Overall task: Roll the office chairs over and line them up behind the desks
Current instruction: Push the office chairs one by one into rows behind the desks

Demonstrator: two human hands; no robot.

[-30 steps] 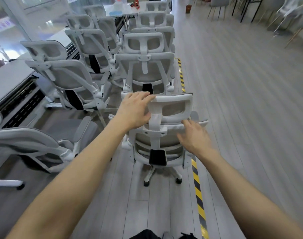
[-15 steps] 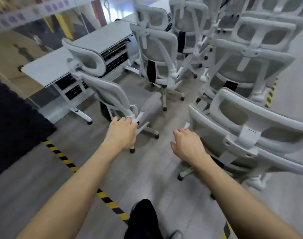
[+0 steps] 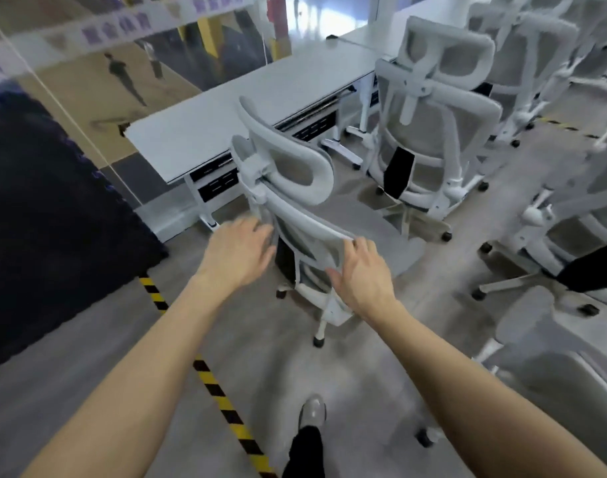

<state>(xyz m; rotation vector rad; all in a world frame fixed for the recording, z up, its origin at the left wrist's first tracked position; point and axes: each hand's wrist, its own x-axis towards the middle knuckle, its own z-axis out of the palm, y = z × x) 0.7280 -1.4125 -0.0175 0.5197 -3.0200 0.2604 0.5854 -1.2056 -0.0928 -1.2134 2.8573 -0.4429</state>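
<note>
A grey mesh office chair [image 3: 297, 169] with a white frame stands just in front of me, its back toward me and its seat turned to the right, beside the near end of a white desk [image 3: 243, 108]. My left hand [image 3: 238, 251] is at the left edge of the chair's backrest, fingers apart and blurred. My right hand [image 3: 362, 270] lies over the backrest's upper right corner, fingers over the rim and thumb below it.
A second matching chair [image 3: 433, 132] stands at the desk further along. More chairs [image 3: 571, 236] crowd the right side, one close at the lower right [image 3: 554, 374]. Yellow-black floor tape [image 3: 222, 398] runs past my foot [image 3: 310, 414]. A dark mat [image 3: 36, 219] and glass wall [image 3: 88, 63] lie left.
I let go of the chair held a second ago, turned left and stepped toward the desk. Both hands have reached this chair's backrest, which has swung round toward me.
</note>
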